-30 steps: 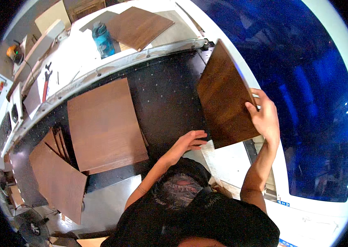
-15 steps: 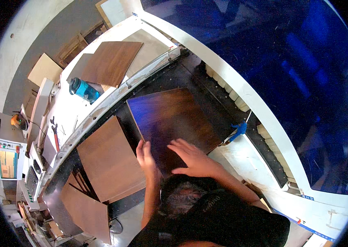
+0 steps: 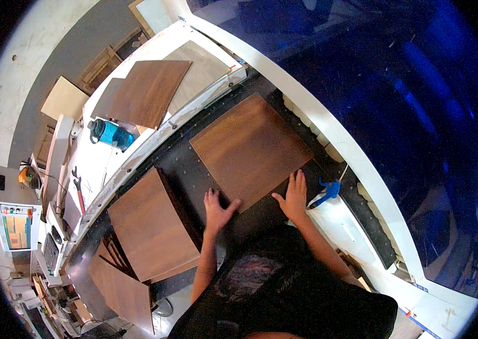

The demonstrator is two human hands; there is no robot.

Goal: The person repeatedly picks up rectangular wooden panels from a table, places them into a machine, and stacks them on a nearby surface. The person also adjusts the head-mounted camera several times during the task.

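A brown wood-grain panel [image 3: 253,148] lies on the black machine bed [image 3: 179,169] in front of me. At its near left corner is my left hand [image 3: 219,211], fingers spread, thumb by the panel's near edge. My right hand [image 3: 293,199] is open at the near right corner, its fingertips touching or very close to the edge. Neither hand is wrapped round anything. Left of my left forearm rests a stack of similar brown panels [image 3: 151,223], with another brown panel [image 3: 126,288] nearer me.
A white table [image 3: 80,186] along the left carries a blue water bottle [image 3: 111,134], another brown panel [image 3: 151,93] and a red-handled wrench [image 3: 79,192]. A blue clamp-like piece [image 3: 327,191] is beyond my right hand. A white-framed dark blue cover [image 3: 386,113] rises on the right.
The panel in front of me has shifted away and turned slightly, and now shows no blue glare. My hands have moved apart, the right one going right to the near right corner.
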